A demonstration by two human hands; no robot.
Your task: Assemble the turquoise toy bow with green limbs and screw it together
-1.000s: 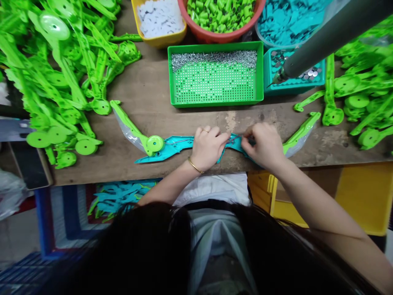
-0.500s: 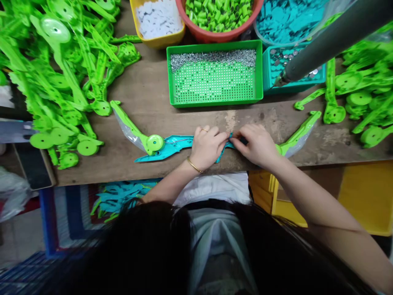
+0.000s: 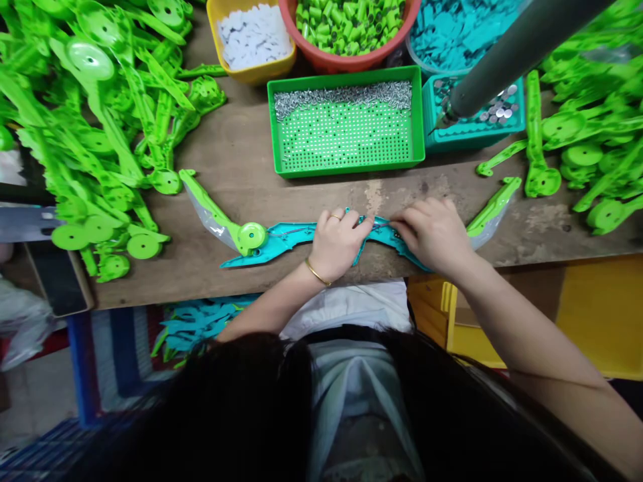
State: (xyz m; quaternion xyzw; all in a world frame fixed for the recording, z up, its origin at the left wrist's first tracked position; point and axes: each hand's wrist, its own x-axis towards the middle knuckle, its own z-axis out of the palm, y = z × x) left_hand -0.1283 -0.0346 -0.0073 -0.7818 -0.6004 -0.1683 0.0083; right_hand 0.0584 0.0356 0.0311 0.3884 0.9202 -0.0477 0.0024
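A long blue plastic part (image 3: pixel 289 242) lies along the table's front edge, with a green limb (image 3: pixel 216 214) joined at its left end. Another green limb (image 3: pixel 495 207) sticks out beyond my right hand. My left hand (image 3: pixel 335 244), with a ring and bracelet, is closed over the middle of the blue part. A thin cord (image 3: pixel 382 223) runs along the blue part between my hands. My right hand (image 3: pixel 432 234) pinches this cord over the right half of the part, its fingertips bent together.
Behind stands a green basket (image 3: pixel 346 167) of small screws. Bowls and tubs, including a red bowl (image 3: pixel 334 63), line the back. Green parts (image 3: pixel 100 134) are heaped left and right. A dark pole (image 3: pixel 502 67) slants in at upper right.
My right hand has moved right, away from my left hand, uncovering more of the blue part and the cord. My left hand stays in nearly the same place.
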